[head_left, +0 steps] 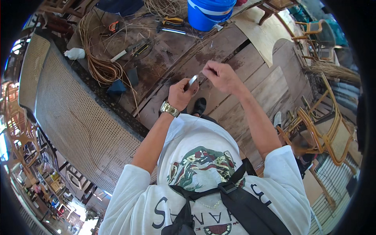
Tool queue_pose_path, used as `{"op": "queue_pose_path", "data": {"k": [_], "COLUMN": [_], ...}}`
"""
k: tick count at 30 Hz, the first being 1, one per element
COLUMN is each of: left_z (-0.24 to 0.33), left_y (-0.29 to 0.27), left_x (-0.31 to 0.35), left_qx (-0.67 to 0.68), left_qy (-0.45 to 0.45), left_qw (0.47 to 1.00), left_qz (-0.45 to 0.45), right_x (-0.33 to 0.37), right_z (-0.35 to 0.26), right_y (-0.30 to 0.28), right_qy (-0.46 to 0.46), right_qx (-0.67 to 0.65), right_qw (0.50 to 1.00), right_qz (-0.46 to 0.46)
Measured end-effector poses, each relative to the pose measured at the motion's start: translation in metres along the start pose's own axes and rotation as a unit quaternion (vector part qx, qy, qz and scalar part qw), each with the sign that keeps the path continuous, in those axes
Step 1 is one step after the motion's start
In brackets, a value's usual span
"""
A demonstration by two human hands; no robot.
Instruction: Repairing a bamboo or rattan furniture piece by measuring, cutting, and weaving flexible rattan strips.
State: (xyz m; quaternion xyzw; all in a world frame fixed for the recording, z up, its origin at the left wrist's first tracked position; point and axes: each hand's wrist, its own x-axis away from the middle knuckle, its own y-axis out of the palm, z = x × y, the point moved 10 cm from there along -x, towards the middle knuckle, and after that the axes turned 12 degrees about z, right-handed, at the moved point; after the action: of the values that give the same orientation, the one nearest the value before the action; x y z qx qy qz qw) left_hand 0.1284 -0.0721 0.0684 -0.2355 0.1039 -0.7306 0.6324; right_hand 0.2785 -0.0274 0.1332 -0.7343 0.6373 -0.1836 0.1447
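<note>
My left hand (179, 94), with a metal watch on its wrist, is closed around a small shiny whitish object (192, 80) with a rounded edge; its exact kind does not show. Just to the right, my right hand (224, 77) is raised with thumb and fingers pinched together. Whether something thin is between those fingertips is too small to see. The two hands are close but apart, above the wooden boards. At the left stretches a long woven cane panel (78, 113) in a dark frame.
A coil of cane strips (101, 70) lies beyond the panel, near a white-handled tool (119, 55) and a dark blue block (116, 87). Farther back are yellow-and-black-handled pliers (173, 20) and a blue bucket (207, 15). Rattan chairs (333, 129) stand at the right.
</note>
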Motion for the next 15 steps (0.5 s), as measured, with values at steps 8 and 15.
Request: {"op": "queue_pose_path", "data": {"k": [8,15], "left_z": [0.018,0.007], "left_y": [-0.003,-0.038], "left_x": [-0.035,-0.062], "left_qx": [0.420,0.503], "left_qy": [-0.215,-0.286], "left_qw": [0.881,0.815], "left_qz": [-0.042,-0.021], "right_x": [-0.079,-0.124], "right_z": [-0.007,-0.018], "right_y": [0.011,0.024], "right_qy": [0.007,-0.026], "right_qx": [0.047,0.126], "right_qw": [0.997,0.989], "right_qz": [0.054,0.078]}}
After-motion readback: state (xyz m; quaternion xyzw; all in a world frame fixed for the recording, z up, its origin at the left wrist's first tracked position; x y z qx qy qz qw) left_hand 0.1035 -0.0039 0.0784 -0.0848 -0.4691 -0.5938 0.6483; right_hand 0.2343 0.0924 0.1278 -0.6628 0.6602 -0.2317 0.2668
